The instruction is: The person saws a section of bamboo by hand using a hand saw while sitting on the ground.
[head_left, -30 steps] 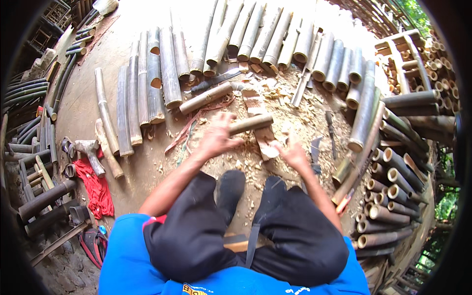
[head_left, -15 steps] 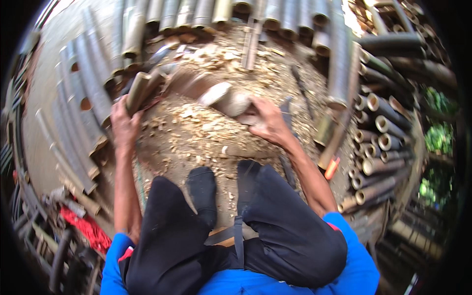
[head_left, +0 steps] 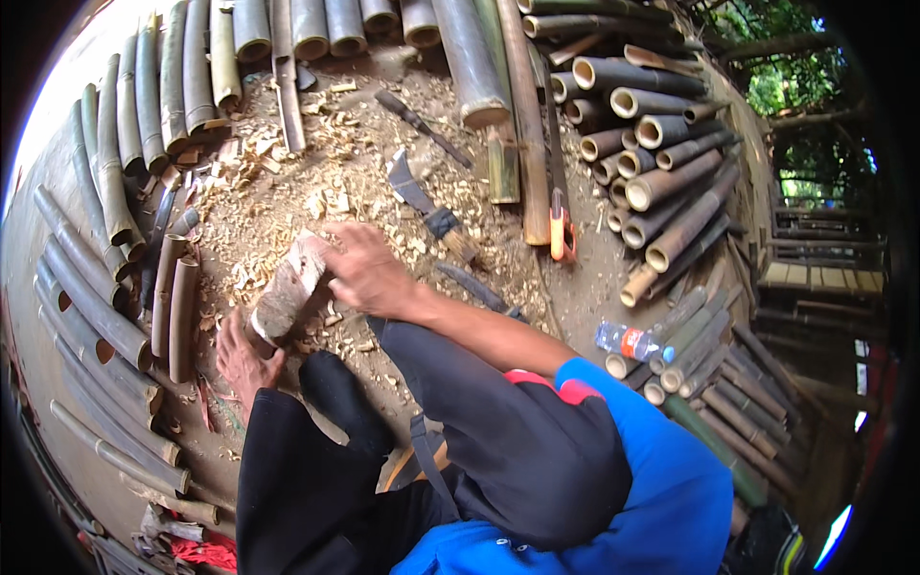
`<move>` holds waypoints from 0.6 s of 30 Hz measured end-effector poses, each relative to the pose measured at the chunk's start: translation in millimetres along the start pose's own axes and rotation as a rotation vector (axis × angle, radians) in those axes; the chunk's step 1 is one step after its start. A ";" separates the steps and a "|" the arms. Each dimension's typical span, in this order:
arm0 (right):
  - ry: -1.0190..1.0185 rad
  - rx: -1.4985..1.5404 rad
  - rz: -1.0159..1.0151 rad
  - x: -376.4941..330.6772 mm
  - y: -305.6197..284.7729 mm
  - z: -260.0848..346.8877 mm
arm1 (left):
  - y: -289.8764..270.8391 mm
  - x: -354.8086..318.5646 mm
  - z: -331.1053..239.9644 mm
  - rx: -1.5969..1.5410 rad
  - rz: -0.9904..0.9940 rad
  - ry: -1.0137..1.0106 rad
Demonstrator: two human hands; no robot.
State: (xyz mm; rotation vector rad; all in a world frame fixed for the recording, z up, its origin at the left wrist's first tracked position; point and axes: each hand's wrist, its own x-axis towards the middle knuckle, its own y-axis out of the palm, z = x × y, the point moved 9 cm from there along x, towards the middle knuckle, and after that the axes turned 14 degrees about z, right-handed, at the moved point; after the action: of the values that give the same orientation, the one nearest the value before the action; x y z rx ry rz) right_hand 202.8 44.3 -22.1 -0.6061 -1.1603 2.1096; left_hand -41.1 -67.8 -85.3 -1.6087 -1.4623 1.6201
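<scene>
A short, thick wooden block [head_left: 289, 292] with pale cut faces and grey-brown sides stands tilted over the chip-strewn ground in front of my feet. My right hand [head_left: 372, 273] grips its upper, far end, fingers wrapped over the edge. At the near end, my left hand [head_left: 244, 356] has its fingers and thumb around the lower corner. Just left of the block, two short bamboo pieces [head_left: 182, 321] lie side by side. Beyond my right hand rests a machete [head_left: 422, 199] with a dark-wrapped handle, and a curved knife [head_left: 476, 287] lies nearer my right forearm.
Pale wood chips [head_left: 335, 153] cover the ground. Bamboo tubes [head_left: 105, 326] line the left side and the far edge, and more bamboo [head_left: 671, 182] is stacked at right. An orange-handled saw [head_left: 562, 230] leans by a pole. A plastic bottle [head_left: 632, 341] lies on the right.
My left hand has let go of a bamboo piece and come to the wooden block. The block, blurred before, is now nearer my body. The view has swung toward the right.
</scene>
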 end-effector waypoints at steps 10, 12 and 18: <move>0.814 -0.013 0.341 -315.8 6.3 -131.7 | 8.2 -2.9 5.9 -0.022 -0.035 0.057; 0.822 -0.063 0.369 -335.0 17.9 -133.2 | 15.5 -6.5 17.9 -0.016 -0.046 0.034; 1.017 0.465 0.209 -355.9 20.8 -152.0 | 76.0 13.0 103.5 -1.015 0.032 -0.133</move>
State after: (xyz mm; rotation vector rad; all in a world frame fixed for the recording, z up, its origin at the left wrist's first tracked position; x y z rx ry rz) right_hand 539.6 -136.5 -85.9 -1.3665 -0.0417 1.7148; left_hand -110.0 -121.5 -180.2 -2.0019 -2.5793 1.0117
